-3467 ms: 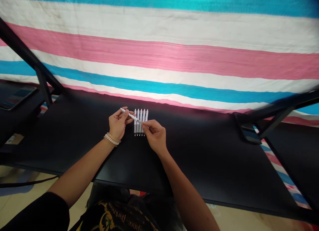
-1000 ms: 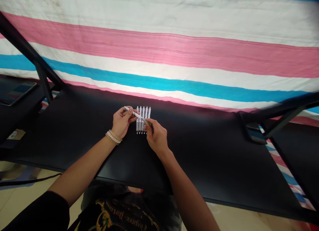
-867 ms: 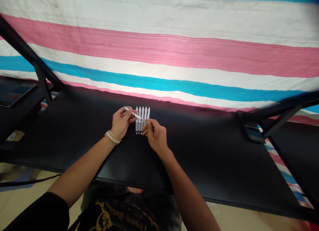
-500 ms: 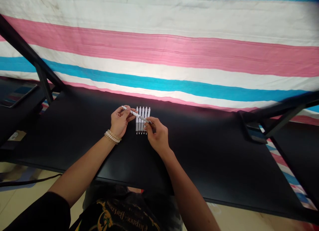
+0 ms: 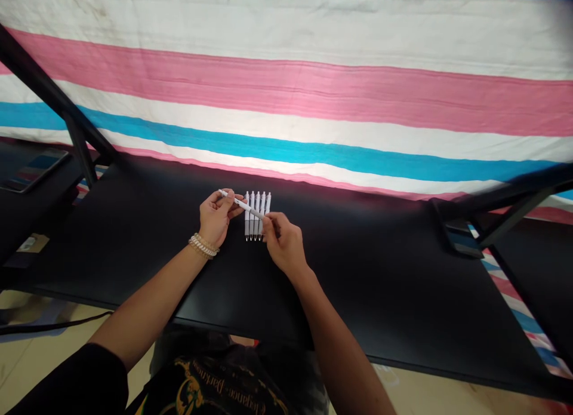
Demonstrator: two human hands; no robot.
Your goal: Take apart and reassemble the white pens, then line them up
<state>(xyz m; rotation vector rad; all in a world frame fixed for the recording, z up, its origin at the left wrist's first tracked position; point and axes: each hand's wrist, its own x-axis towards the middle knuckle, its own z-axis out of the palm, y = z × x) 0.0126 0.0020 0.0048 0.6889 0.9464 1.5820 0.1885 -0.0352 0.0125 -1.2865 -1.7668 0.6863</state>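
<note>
White is the pen (image 5: 246, 206) our left hand (image 5: 213, 219) and right hand (image 5: 285, 239) pinch; slackening could drop it. We might scatter the pen row (image 5: 256, 226).

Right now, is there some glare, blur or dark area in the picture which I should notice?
All in head view: the striped sheet is bright, darkening at its top right corner; the black table shows faint sheen near its front edge; the floor at lower left looks blurred; the held pen looks fairly clear.

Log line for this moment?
left hand: white-and-gray click pen, white end | right hand: same pen, gray end | black table: similar pens in a row
</note>
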